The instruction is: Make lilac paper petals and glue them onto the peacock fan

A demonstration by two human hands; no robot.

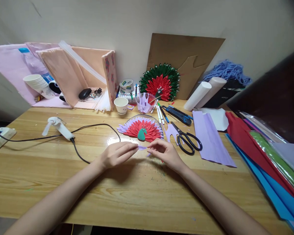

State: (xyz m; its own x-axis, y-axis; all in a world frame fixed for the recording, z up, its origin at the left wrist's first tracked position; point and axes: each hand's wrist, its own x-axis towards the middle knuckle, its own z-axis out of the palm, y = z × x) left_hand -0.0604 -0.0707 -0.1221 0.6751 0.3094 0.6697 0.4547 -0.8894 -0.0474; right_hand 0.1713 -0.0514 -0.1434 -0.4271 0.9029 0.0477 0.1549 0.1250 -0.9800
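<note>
A small purple paper strip is stretched between my two hands above the table. My left hand has its fingers pressed together on the strip's left end. My right hand pinches at the other end with thumb and forefinger. Just beyond them lies a fan-shaped paper peacock with red inner petals, purple outer ones and a green body. Black-handled scissors rest to the right, beside a cut purple paper scrap and a purple crepe sheet.
A white glue gun with a black cord lies left. Behind the peacock stand a paper cup, a clear bowl of purple pieces and a finished green-and-red peacock against cardboard. Coloured sheets line the right edge.
</note>
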